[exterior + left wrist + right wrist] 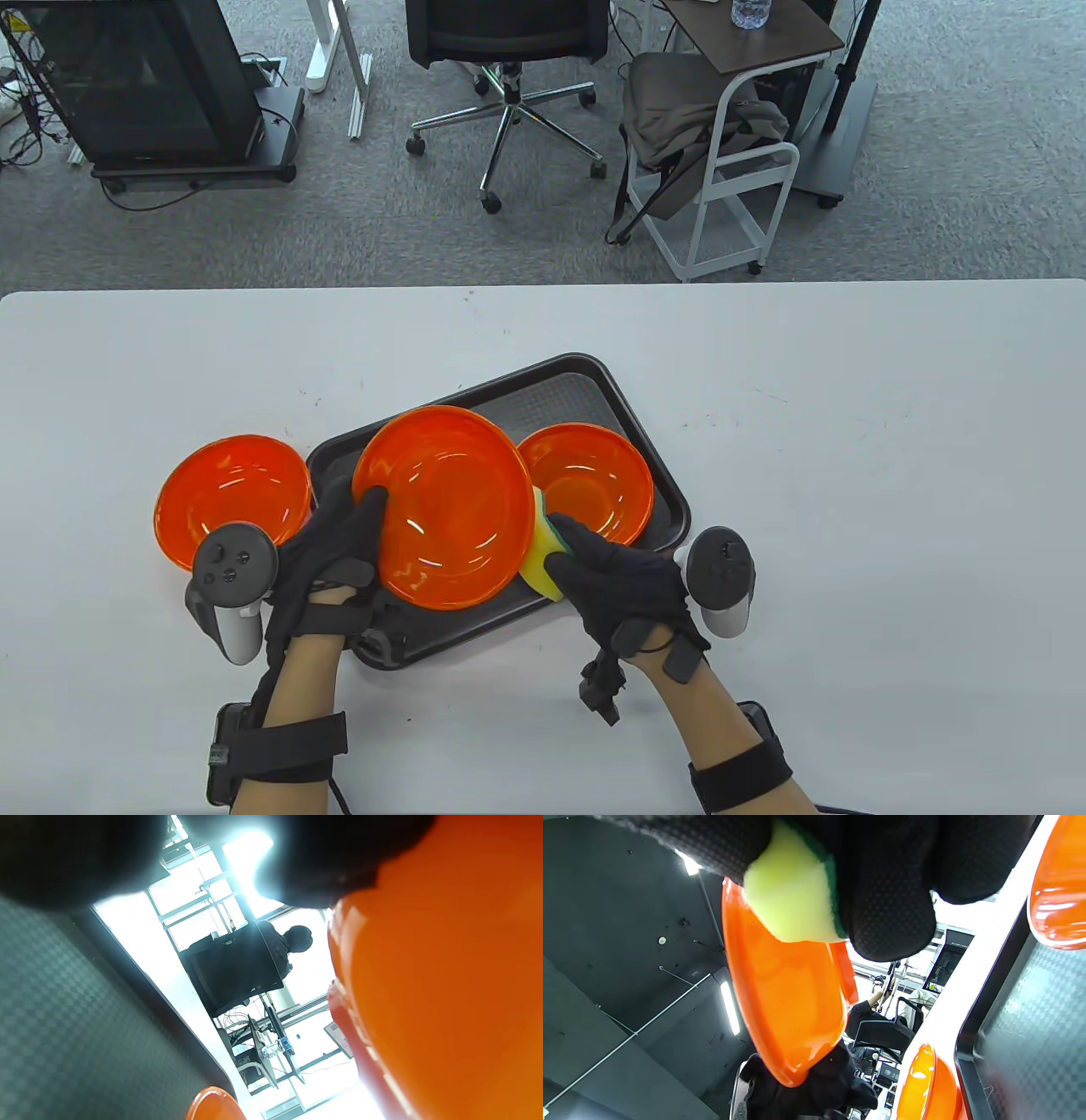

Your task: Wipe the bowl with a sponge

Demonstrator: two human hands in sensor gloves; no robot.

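Left hand (327,543) grips the raised, tilted orange bowl (445,508) at its left rim; right hand (615,577) pinches the sponge (541,556) against its right edge.

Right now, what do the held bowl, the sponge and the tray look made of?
Held bowl: likely translucent orange plastic, glossy, with sharp highlights and light glowing through it.
Sponge: soft yellow foam with a green scouring layer, matte and porous in the right wrist view.
Tray: probably dark brown moulded plastic, with a fine textured floor and a smooth raised rim.
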